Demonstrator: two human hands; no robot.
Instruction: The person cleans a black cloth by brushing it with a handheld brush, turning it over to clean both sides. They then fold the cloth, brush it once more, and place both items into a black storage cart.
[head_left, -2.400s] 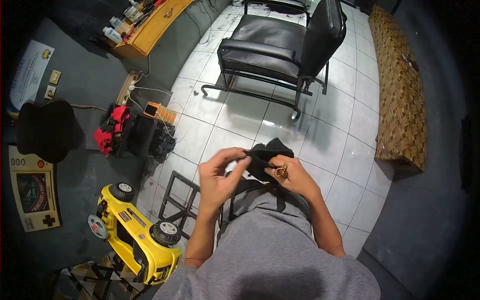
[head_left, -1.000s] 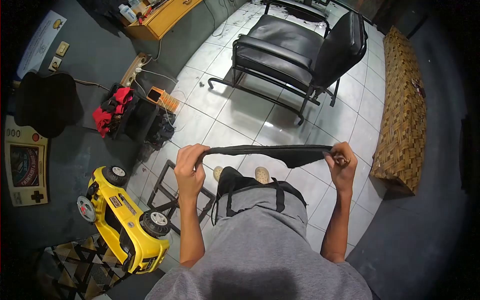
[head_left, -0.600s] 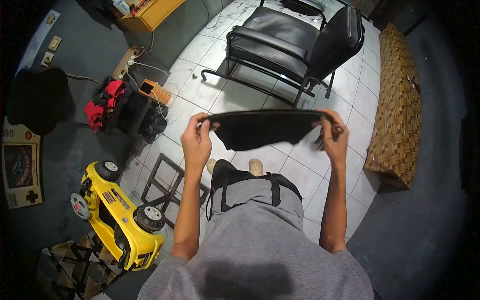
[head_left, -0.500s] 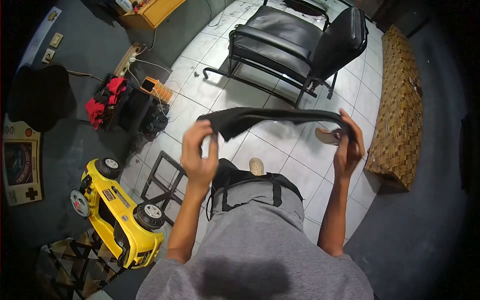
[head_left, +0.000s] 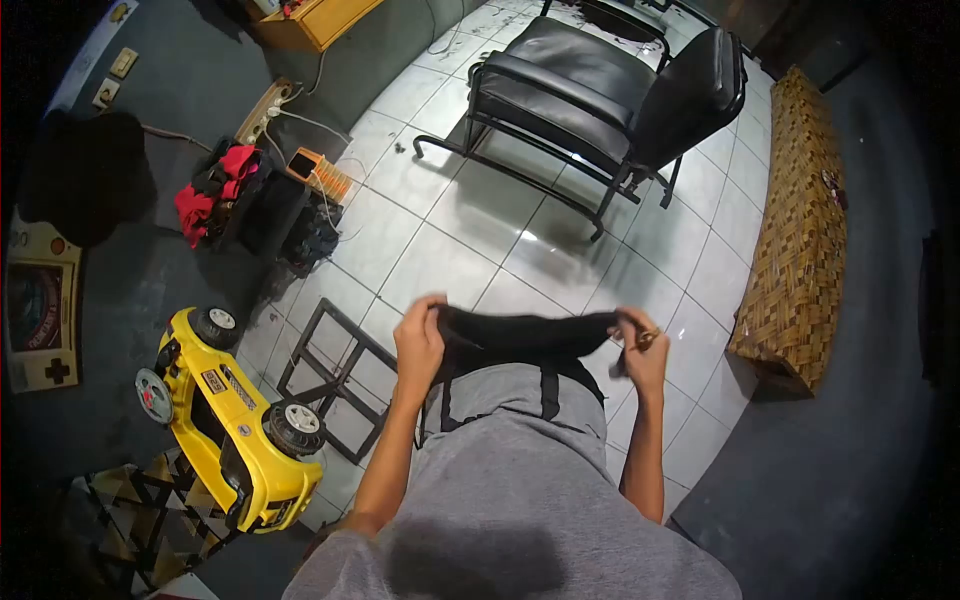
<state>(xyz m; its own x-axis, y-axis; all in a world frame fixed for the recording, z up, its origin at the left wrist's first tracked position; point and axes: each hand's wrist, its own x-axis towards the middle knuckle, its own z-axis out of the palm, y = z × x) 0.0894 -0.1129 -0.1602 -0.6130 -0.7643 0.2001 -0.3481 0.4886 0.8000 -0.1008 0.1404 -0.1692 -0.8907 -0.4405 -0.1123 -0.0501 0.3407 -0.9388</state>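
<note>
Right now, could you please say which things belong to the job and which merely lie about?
In hand: black cloth piece, left hand, right hand, brown looped object.
Lying about: yellow plastic toy car, black padded chair, brown woven box.

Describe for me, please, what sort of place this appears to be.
Possibly a small barbershop or home salon: there is a padded black chair with armrests, a pale tiled floor with dark tufts that could be hair clippings, and a wooden cabinet holding small items.
</note>
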